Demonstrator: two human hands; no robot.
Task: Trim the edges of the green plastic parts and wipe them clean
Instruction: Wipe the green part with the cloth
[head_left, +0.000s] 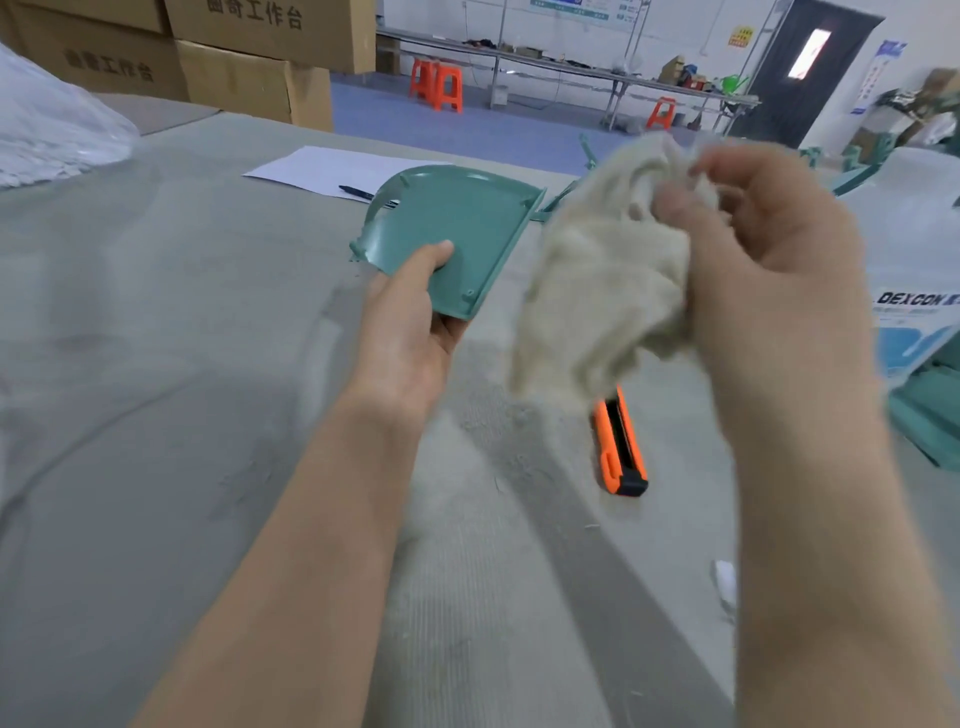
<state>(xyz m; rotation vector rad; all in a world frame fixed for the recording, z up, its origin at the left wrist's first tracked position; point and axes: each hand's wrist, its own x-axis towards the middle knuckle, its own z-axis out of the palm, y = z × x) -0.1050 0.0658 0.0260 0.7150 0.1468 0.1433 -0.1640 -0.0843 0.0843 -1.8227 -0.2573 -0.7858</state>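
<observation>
Green part (457, 228) is gripped at mid-frame by the left hand (410, 322), thumb on top, above the tabletop (156, 415); a bunched cloth (597, 291) is clutched by the raised right hand (769, 270).

Rag (597, 291) & R hand (769, 270): motion-blurred. Knife (621, 447): top end hidden behind rag. L hand (405, 332): fingers hidden under green part (457, 228). Pen (356, 192): partly behind part.
</observation>
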